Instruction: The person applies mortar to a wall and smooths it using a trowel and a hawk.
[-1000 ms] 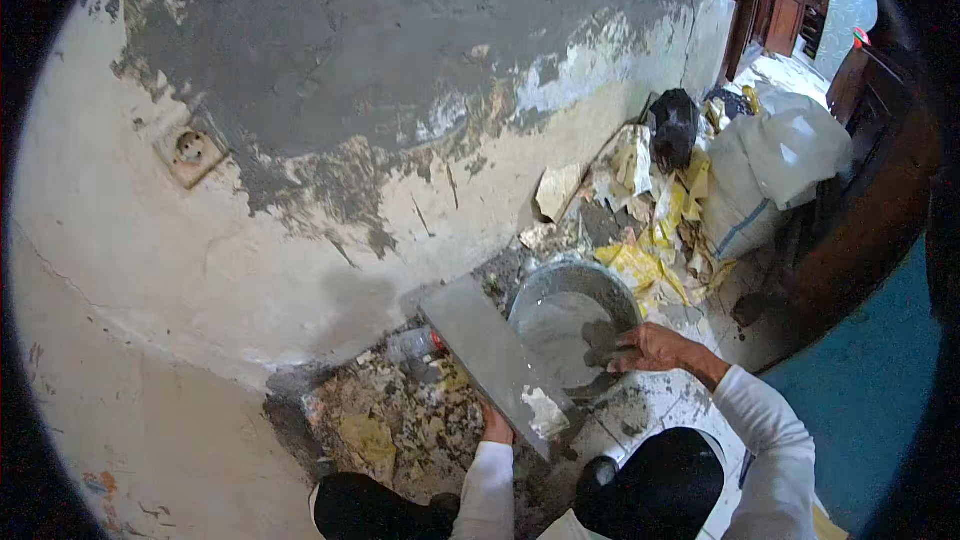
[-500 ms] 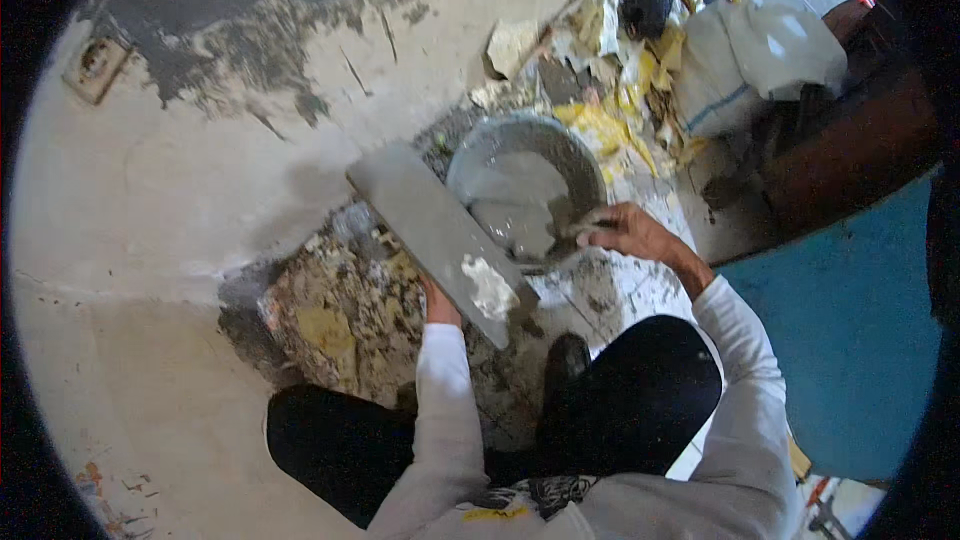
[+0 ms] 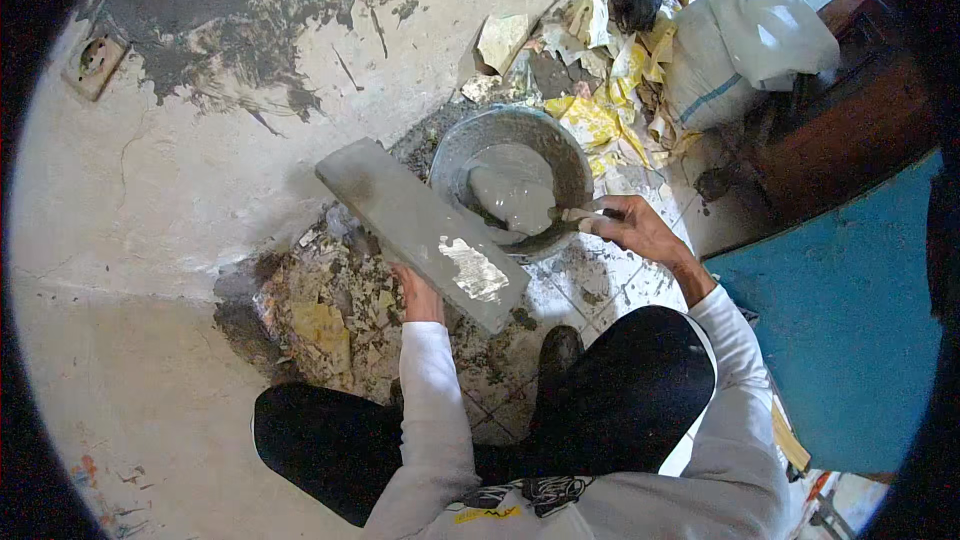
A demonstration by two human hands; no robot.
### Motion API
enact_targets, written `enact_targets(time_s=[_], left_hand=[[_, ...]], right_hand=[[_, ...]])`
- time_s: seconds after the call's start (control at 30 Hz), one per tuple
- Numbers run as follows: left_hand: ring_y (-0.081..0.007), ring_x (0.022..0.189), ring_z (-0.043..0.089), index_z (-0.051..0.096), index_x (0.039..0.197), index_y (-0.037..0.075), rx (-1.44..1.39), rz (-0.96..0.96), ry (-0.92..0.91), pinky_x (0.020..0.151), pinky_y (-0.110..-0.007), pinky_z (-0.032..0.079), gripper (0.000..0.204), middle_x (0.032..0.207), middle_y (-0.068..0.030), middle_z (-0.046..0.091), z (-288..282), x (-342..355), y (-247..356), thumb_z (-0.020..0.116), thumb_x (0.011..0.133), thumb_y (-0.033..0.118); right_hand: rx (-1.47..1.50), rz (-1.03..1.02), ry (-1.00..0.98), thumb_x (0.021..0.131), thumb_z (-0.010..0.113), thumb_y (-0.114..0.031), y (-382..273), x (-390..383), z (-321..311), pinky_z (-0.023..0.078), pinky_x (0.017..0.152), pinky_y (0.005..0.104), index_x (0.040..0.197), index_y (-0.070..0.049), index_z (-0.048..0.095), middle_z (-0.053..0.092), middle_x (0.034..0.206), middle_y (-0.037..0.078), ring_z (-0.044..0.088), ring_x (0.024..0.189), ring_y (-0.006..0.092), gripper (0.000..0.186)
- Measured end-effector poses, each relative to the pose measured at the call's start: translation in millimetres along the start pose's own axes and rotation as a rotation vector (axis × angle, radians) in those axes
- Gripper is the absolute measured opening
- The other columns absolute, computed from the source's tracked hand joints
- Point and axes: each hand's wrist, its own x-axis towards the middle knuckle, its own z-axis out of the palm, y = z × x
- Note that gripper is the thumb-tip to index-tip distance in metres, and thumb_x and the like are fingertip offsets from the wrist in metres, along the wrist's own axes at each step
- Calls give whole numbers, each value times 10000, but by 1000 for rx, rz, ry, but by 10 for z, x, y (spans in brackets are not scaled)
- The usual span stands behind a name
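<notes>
Right hand (image 3: 637,228) pinched slim brownish handle (image 3: 574,214) at round grey bucket's (image 3: 572,152) rim.
Long grey board (image 3: 415,228) called for levelness; left hand's (image 3: 419,298) finger closure couldn't be told.

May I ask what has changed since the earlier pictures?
The view tipped downward, so the bucket and grey board sit higher in the picture. Wet mix now lies lumped mid-bucket. The left hand still holds the board, the right hand the tool handle.
</notes>
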Motion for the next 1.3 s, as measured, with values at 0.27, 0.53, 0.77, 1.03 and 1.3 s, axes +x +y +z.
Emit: enact_targets(time_s=[0.27,0.53,0.77,1.03,1.3], left_hand=[[-221,1175,593,456,1496,106,46,-14,-42,961,-361,540,500,1336,-89,591,328,45,-14,539,1073,358],[-224,1171,594,465,1485,108,35,-9,-33,959,-366,542,485,1325,-88,595,762,81,-181,536,1074,357],[-229,1171,595,472,1475,109,-18,-76,8,962,-373,542,475,1322,-89,596,862,185,-203,533,1075,357],[-234,1171,597,480,1465,109,-45,-117,76,965,-381,543,464,1319,-90,598,640,-17,-157,529,1076,358],[-240,1172,598,487,1454,110,-105,-157,126,969,-389,543,453,1315,-91,600,657,-9,-183,525,1077,359]], right_hand=[[-142,12,150,921,742,-319,-423,-166,-275,506,838,330,1152,13,739,720,986,95,634,930,161,404],[-242,-314,430,892,778,-194,-434,-307,-104,533,782,317,1231,13,698,731,1013,144,674,907,183,405],[-697,-611,695,820,853,-203,417,-251,302,513,578,380,1397,-101,611,584,848,109,615,687,266,634],[-552,-481,572,846,826,-130,1000,14,704,576,687,437,1388,-92,571,607,1113,194,680,846,375,601],[-537,-409,533,864,806,-120,1210,-8,689,573,687,447,1444,-97,513,609,1119,184,679,847,392,650]])
